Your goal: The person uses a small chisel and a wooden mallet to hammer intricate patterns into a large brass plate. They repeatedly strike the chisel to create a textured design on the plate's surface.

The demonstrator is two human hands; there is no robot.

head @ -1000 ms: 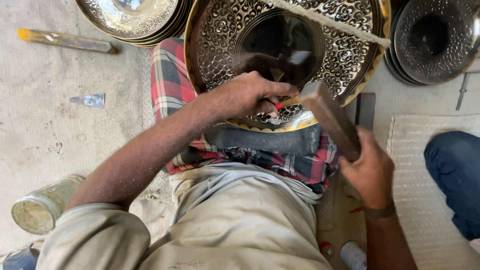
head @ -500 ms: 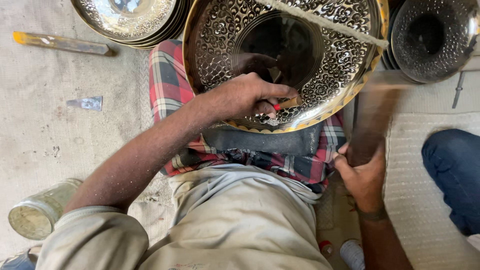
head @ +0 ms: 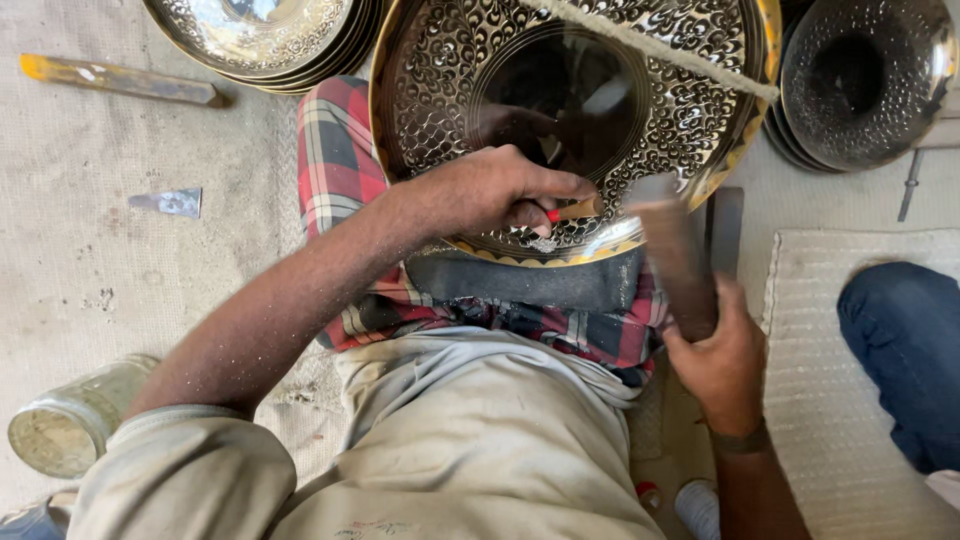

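The left hand (head: pixel 480 195) is clenched around a small punch (head: pixel 572 210) with a red band, its tip pressed against the patterned rim of the big brass plate (head: pixel 450 60) at the middle of the frame. The right hand (head: pixel 720 360), at the lower right, grips the handle of a wooden mallet (head: pixel 675 250), which shows as a blur just beside the punch. Half a second ago the mallet was swung back and away to the right; a second ago its head was right at the punch. So it has gone up and come down again, which reads as one stroke in a steady run of taps, while the left hand has kept the punch at the same spot on the rim. The plate leans against a dark pad (head: pixel 530 280) on the person's lap, over a red checked cloth (head: pixel 335 160). Further out, more worked plates (head: pixel 260 40) sit at the upper left and dark bowls (head: pixel 860 80) at the upper right; a jar (head: pixel 70 430) lies on the floor (head: pixel 100 270) at the lower left, and another person's blue-clad knee (head: pixel 900 350) shows at the right edge.
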